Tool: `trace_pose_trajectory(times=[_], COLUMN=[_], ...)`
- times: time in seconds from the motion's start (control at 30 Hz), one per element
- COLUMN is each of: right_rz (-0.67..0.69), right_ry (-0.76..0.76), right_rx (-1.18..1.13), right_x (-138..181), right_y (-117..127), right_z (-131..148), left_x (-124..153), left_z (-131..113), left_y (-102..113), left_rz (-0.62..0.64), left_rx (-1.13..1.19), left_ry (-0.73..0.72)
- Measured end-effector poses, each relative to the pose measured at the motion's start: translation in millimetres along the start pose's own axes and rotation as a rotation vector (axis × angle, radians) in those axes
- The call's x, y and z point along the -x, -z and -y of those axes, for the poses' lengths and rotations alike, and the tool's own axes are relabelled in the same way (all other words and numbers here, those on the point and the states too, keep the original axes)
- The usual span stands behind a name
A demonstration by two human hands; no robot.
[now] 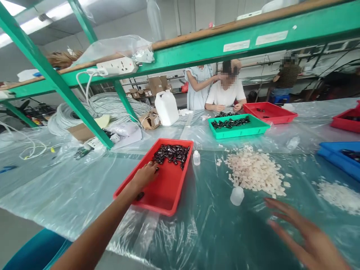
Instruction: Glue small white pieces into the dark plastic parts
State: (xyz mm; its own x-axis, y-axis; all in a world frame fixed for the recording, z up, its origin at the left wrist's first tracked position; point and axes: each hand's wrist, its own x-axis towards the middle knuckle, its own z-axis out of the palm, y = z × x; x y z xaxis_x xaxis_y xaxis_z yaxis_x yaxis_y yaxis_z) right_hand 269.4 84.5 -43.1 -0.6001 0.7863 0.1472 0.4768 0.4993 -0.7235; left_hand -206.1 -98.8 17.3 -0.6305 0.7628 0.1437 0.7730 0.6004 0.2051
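My left hand (144,174) reaches into a red tray (168,197), its fingers curled at the edge of a heap of small dark parts (171,153) in the tray's far end; whether it grips one I cannot make out. My right hand (306,236) hovers low over the plastic-covered table at the lower right, fingers stretched out and spread, holding nothing. A small white cap-like piece (237,195) lies just left of its fingertips. Beyond that sits a pile of small pale pieces (254,170). A tiny white bottle (196,158) stands by the tray's right rim.
A green tray (239,129) of dark parts and a red tray (271,112) sit in front of a seated person (226,93) across the table. Blue tray (339,157) at right, a second pale pile (339,195), a white jug (166,107), cable coils (112,107) and green shelf struts (70,97) at left.
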Motion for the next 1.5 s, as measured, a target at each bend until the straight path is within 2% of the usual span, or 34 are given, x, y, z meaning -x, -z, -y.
trace_pose_trajectory(times=[0.07,0.2,0.3,0.37,0.43,0.5,0.53,0.6,0.67,0.73,0.87,1.0,1.13,1.2,1.3,1.4,1.5], right_rz=[0.145,0.151,0.149,0.161,0.193,0.237,0.256,0.267,0.256,0.258,0.290,0.320,0.333,0.348,0.353,0.359,0.373], right_ry=[-0.054,-0.039,-0.046,-0.030,0.022,0.101,0.140,0.199,0.219,0.209,0.138,0.055,-0.006,-0.023,-0.053,-0.069,-0.043], right_rx=[-0.056,-0.087,-0.124,-0.174,-0.256,-0.370,-0.431,-0.539,-0.621,-0.679,-0.741,-0.753,-0.798,-0.842,-0.966,-1.020,-0.962], right_x=[-17,-44,-56,-62,-71,-83,-90,-103,-112,-114,-103,-91,-83,-81,-79,-81,-81], right_y=[-13,-34,-39,-38,-34,-27,-22,-13,-6,-4,-12,-20,-23,-24,-24,-23,-20], right_z=[21,47,50,49,47,45,43,37,28,19,9,14,23,25,24,21,20], left_x=[-10,-15,2,29,62,88,95,95,81,65,53,57,57,57,55,55,59], left_z=[2,-4,-22,-47,-85,-129,-151,-189,-214,-227,-225,-213,-208,-210,-213,-214,-212], left_y=[-12,-13,-5,-1,-1,-6,-11,-25,-43,-62,-82,-78,-79,-83,-86,-86,-88], left_rz=[0.039,0.049,-0.002,-0.039,-0.036,-0.017,0.059,0.277,0.387,0.461,0.554,0.647,0.732,0.787,0.848,0.748,0.562], left_rx=[-0.079,-0.098,-0.002,0.097,0.225,0.622,0.789,1.046,1.104,1.114,1.158,1.262,1.471,1.608,1.797,1.805,1.656], left_ry=[-0.026,-0.156,-0.294,-0.363,-0.429,-0.347,-0.305,-0.264,-0.278,-0.284,-0.249,-0.236,-0.184,-0.132,0.023,0.120,0.077])
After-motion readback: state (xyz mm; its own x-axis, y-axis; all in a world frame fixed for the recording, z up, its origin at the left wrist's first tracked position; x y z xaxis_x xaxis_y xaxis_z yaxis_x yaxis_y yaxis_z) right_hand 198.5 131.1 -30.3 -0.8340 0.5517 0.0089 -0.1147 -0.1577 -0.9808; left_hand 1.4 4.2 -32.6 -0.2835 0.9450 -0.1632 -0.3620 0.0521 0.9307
